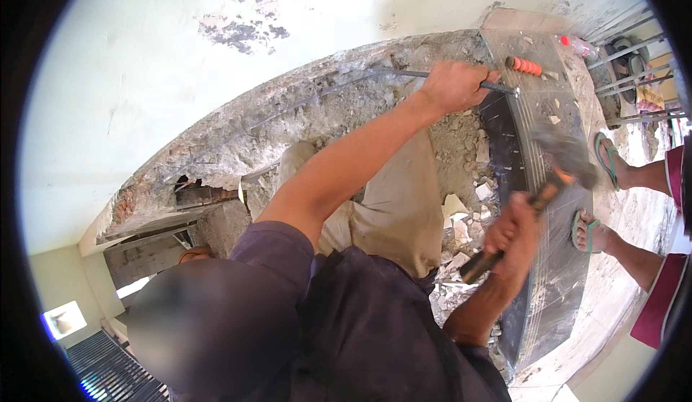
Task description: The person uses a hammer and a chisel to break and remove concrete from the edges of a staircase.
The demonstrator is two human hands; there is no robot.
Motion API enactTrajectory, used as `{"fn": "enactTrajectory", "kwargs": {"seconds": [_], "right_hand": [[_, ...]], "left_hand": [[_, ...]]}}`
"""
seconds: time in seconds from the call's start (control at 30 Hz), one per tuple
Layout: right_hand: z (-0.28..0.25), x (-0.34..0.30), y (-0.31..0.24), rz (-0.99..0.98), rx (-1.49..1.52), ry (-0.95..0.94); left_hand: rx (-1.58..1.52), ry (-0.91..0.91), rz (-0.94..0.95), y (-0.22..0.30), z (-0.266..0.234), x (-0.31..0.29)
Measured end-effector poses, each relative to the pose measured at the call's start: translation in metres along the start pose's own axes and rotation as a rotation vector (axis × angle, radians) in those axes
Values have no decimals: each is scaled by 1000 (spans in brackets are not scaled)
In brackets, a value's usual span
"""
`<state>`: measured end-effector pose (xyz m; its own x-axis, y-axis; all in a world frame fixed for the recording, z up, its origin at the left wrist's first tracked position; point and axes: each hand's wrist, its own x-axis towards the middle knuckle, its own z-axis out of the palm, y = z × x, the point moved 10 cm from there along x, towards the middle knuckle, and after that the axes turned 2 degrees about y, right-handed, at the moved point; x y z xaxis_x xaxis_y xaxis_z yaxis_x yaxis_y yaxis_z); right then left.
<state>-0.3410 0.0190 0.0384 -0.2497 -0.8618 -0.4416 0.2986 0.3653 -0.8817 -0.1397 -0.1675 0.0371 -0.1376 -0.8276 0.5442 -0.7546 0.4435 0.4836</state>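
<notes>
My left hand (455, 86) is wrapped around a long dark metal chisel (409, 73). Its thin end reaches the rough, chipped band at the foot of the wall (303, 103), and its thicker end sticks out past my fist, above the dark stone step. Lower down, my right hand (513, 236) grips a hammer (546, 194) with a black and orange handle. Motion blurs the hammer's head, which is over the step, apart from the chisel. My knees are bent over the rubble between my two arms.
An orange-handled tool (525, 65) lies on the dark step (559, 287). Broken tile and plaster pieces (458, 211) cover the ground beside it. Another person's sandalled feet (595, 233) are close by on the right. A plastic bottle (579, 47) lies near metal bars.
</notes>
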Motion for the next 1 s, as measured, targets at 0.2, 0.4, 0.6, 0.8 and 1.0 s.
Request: {"fn": "enactTrajectory", "kwargs": {"seconds": [0.2,0.4,0.6,0.8,1.0], "right_hand": [[-42,-44,-164,-814,447,222],[41,13,9,-28,-79,-138],[-7,-16,-27,-78,73,-78],[-37,-26,-50,-239,232,-74],[-4,-49,-32,-166,172,-171]], "left_hand": [[5,-57,-30,6,6,-2],[15,-111,-50,4,14,-12],[6,110,-72,1,-31,-6],[-119,328,-90,27,-111,-1],[-86,420,-21,12,-127,-36]]}}
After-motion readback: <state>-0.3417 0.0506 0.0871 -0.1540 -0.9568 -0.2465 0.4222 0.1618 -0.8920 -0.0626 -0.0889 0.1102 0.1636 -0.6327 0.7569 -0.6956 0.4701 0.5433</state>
